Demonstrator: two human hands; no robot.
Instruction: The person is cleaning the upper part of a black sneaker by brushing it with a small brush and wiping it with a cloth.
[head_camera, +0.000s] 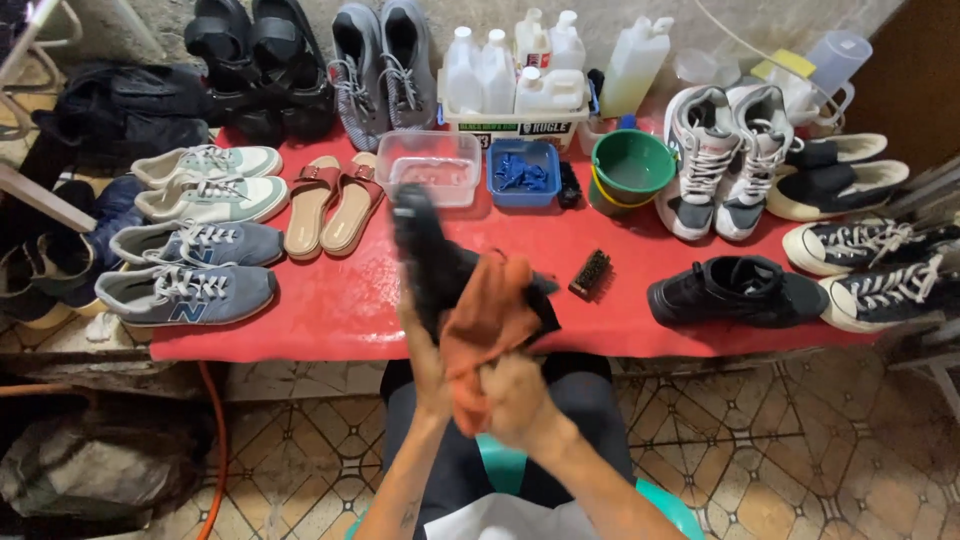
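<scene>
The left hand (425, 365) is wrapped around a black shoe (425, 255), raised over the red table (330, 300). The right hand (515, 400) presses an orange cloth (490, 310) against it. The shoe looks light and fairly stiff, best held at the heel. A small brush (590, 273) lies nearby.

Light is coming in even and diffuse from above, moderately bright. The wet red table (330, 300) is throwing soft glare patches. Both hands and the black shoe (425, 255) are smearing with motion blur. Wide lens is bending the edges; the left corners are falling dim, shadows staying soft.
</scene>
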